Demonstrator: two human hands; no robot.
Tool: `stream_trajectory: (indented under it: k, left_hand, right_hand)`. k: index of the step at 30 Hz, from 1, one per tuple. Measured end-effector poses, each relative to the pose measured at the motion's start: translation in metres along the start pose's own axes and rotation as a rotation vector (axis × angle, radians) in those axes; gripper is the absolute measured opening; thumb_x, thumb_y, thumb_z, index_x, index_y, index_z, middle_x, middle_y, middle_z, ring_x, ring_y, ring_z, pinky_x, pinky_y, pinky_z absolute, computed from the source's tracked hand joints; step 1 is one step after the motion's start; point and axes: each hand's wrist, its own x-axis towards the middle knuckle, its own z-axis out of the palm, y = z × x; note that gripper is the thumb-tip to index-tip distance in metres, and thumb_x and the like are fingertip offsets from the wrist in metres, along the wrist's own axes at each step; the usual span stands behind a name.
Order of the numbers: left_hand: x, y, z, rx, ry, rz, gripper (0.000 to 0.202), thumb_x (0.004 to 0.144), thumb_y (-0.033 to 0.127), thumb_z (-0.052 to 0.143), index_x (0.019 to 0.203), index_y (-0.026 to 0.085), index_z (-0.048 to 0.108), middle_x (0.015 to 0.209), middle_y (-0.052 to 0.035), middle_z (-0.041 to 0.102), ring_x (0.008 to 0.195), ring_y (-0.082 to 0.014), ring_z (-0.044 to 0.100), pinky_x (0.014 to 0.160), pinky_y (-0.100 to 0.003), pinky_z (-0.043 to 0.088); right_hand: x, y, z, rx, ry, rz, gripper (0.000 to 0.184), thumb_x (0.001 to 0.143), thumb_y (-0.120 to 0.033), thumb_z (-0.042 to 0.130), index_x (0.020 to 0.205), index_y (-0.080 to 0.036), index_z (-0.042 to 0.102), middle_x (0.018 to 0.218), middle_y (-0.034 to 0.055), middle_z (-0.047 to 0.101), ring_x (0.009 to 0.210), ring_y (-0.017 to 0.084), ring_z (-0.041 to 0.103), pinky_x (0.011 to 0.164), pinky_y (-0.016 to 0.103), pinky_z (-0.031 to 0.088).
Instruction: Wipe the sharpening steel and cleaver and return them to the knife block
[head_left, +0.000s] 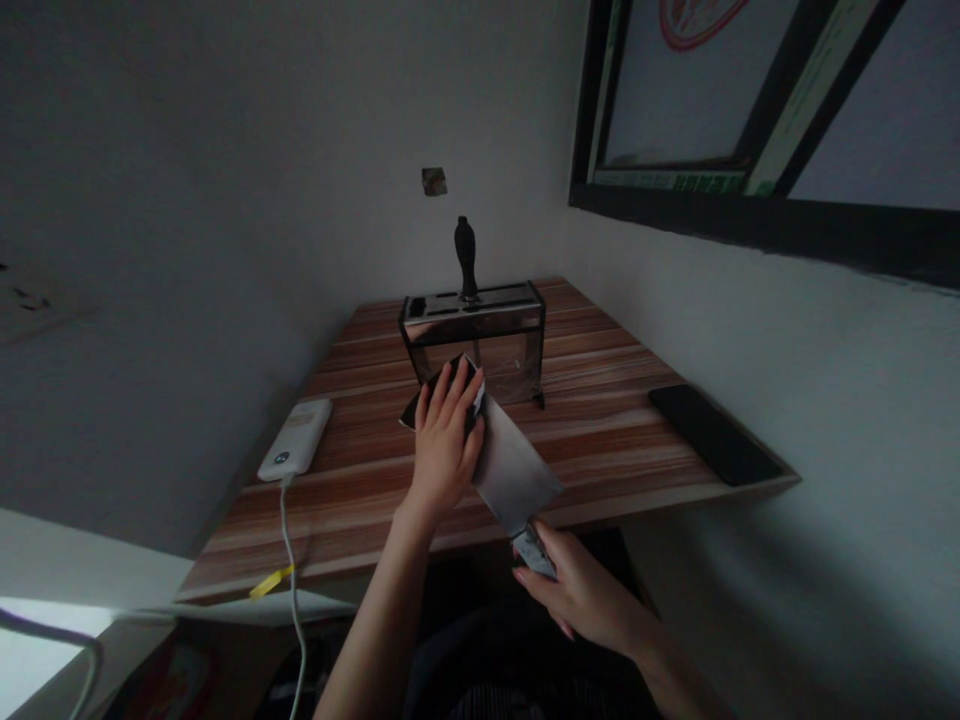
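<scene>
My right hand [577,585] is wrapped around the grey handle [534,552] of a cleaver. The cleaver's broad metal blade [516,462] slants up and left over the table. My left hand [446,440] grips a thin, black, cloth-like piece [466,372] at the far end of the blade, with its fingers laid across it. Its exact material is unclear, and the hand hides the blade's tip. Just beyond stands a knife block [472,325] with clear sides and a metal top. A black-handled tool [465,255] stands upright in it, its kind not clear.
The wood-grain table [360,510] narrows toward the wall. A white power bank [298,437] with a plugged-in cable [291,570] lies at left, a yellow strip [271,580] near the front edge. At right rests a black phone [712,432]. A dark-framed window [750,215] is above.
</scene>
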Motion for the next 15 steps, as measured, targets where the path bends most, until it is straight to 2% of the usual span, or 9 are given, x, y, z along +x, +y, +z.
stream_trajectory:
  k: [4, 9, 15]
  left_hand:
    - [-0.011, 0.015, 0.005, 0.010, -0.056, 0.060, 0.053, 0.092, 0.017, 0.037, 0.143, 0.021, 0.028, 0.153, -0.0063, 0.026, 0.143, -0.0210, 0.011, 0.114, -0.047, 0.009]
    - [-0.028, 0.041, 0.011, -0.017, -0.186, 0.150, 0.056, 0.090, 0.016, 0.039, 0.144, 0.022, 0.027, 0.153, -0.0043, 0.025, 0.143, -0.0205, 0.012, 0.115, -0.045, 0.007]
    - [-0.050, 0.061, 0.012, -0.077, -0.304, 0.250, 0.057, 0.090, 0.018, 0.040, 0.144, 0.025, 0.027, 0.153, -0.0015, 0.024, 0.143, -0.0202, 0.013, 0.115, -0.044, 0.007]
  right_hand:
    - [0.001, -0.003, -0.002, 0.028, 0.004, 0.016, 0.011, 0.084, -0.024, 0.051, 0.093, -0.020, 0.046, 0.067, -0.0073, 0.047, 0.032, 0.000, 0.035, 0.028, 0.013, 0.026]
    - [0.003, -0.002, -0.006, 0.038, 0.038, 0.023, 0.016, 0.084, -0.025, 0.053, 0.098, -0.020, 0.046, 0.063, -0.0079, 0.045, 0.032, 0.001, 0.034, 0.030, 0.014, 0.028]
    - [0.001, 0.005, -0.006, 0.068, 0.064, -0.015, 0.013, 0.081, -0.025, 0.054, 0.092, -0.018, 0.051, 0.052, -0.0079, 0.045, 0.033, 0.006, 0.038, 0.033, 0.018, 0.029]
